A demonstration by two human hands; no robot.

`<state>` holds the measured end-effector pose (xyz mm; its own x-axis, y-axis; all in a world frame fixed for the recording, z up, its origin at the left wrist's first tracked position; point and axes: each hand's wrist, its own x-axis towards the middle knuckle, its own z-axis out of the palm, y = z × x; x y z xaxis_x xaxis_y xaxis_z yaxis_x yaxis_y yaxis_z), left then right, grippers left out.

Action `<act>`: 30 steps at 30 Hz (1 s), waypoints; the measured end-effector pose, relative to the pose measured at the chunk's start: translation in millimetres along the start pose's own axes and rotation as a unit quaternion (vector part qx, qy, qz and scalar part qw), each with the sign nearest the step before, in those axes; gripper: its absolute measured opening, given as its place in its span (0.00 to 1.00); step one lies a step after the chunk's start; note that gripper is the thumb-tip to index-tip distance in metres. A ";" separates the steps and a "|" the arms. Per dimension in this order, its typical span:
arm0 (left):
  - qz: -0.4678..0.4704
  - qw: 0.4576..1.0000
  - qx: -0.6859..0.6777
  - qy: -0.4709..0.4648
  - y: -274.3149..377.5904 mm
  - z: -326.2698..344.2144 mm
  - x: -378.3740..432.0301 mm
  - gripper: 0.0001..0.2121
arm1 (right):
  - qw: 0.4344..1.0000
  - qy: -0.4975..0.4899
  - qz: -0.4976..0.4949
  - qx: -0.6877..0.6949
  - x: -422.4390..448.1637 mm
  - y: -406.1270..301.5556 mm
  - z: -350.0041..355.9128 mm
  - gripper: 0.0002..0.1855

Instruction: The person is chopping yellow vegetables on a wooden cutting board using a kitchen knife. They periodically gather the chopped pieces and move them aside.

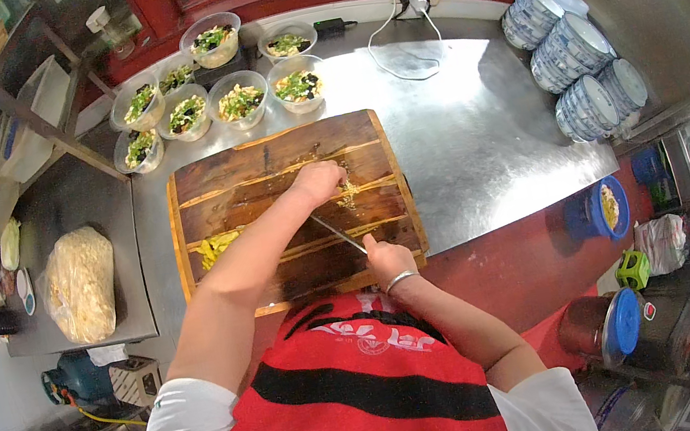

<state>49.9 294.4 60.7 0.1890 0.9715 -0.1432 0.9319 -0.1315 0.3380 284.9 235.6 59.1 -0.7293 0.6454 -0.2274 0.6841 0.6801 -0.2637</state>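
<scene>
My right hand (388, 258) grips the handle of a kitchen knife (338, 234) near the front edge of a wooden cutting board (241, 178). The blade shows as a thin line running up and left over the wood. My left hand (320, 184) reaches across the board, fingers curled down. Its fingertips are hidden, so I cannot tell whether they pinch anything. Beside those fingers lies a scatter of pale minced bits (348, 195). Yellow vegetable pieces (216, 248) rest at the board's left, partly behind my left forearm.
Several clear plastic bowls of food (239, 101) stand behind the board. Stacked blue-and-white bowls (571, 51) lean at the right wall. A white cable (408, 73) crosses the steel counter (464, 146). At left sits a bulging plastic bag (84, 286); a blue bucket (597, 211) is at right.
</scene>
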 end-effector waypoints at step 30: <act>-0.122 0.807 -0.564 0.125 -42.0 -7.2 -57.4 0.07 | 0.998 -0.050 0.031 0.009 1.9 -6.1 -17.9 0.10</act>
<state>-2.4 245.6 61.4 -0.1570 0.9695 -0.1880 0.0314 0.1952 0.9803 279.6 238.9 77.1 -0.6840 0.6473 -0.3364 0.7282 0.6333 -0.2622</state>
